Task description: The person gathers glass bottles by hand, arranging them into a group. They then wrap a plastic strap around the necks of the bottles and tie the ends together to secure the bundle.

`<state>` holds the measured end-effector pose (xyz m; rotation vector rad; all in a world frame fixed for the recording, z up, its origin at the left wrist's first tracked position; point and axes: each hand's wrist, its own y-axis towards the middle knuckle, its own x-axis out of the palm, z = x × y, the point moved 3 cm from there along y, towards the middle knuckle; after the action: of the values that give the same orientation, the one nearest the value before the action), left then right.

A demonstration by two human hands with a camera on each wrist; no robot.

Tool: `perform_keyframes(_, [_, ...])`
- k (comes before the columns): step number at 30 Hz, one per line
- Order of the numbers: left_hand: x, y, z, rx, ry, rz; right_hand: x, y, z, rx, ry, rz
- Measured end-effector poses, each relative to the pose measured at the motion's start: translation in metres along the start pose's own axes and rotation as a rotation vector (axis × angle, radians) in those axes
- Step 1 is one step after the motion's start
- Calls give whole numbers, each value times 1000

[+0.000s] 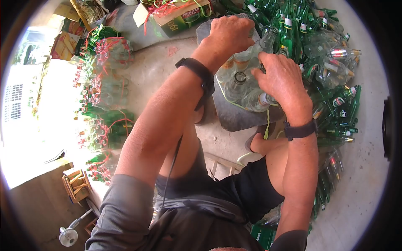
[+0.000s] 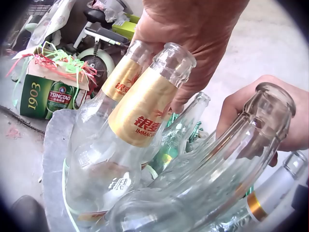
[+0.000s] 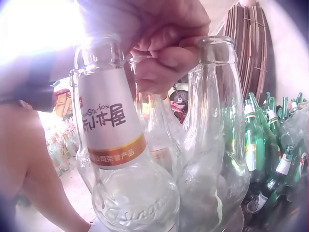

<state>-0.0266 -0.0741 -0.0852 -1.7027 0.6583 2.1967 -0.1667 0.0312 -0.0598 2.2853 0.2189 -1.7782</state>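
Note:
A cluster of clear glass bottles (image 1: 236, 90) stands upright on a dark stone slab (image 1: 234, 119). Pale green string (image 1: 228, 100) runs round the lower part of the cluster. Two bottles with gold neck labels (image 2: 142, 106) stand nearest my left wrist camera. My left hand (image 1: 231, 35) is at the far side, fingers curled down by the bottle necks; what they hold is hidden, so I cannot tell. On the near right, my right hand (image 1: 282, 79) has thumb and forefinger round a bottle's mouth. Close to the right wrist camera is a white-labelled bottle (image 3: 108, 116).
Many green bottles (image 1: 289, 42) and clear ones lie heaped to the right. Bundles of bottles tied with red string (image 1: 104, 83) line the left. A Tsingtao carton (image 1: 180, 19) with red and green string stands beyond the slab. A small wooden stool (image 1: 220, 163) is between the legs.

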Motion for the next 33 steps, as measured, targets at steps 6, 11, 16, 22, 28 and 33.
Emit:
perform_keyframes(6, [-4,5,4,-73,47,3,5,-1,2,-28,12,12])
perform_keyframes(11, [-2,8,6,-89,51,25,1,-3,-1,-15,-5,4])
perform_keyframes(16, [-6,9,11,-123,49,5,3,-3,1,-23,-4,-6])
perform_keyframes(22, [-5,10,10,-168,49,-5,5,-4,2,-3,32,-43])
perform_keyframes(28, [7,13,0,-178,82,56,4,-4,0,13,22,-63])
perform_keyframes(33, [5,11,-3,-182,49,25,8,-1,-1,25,4,-98])
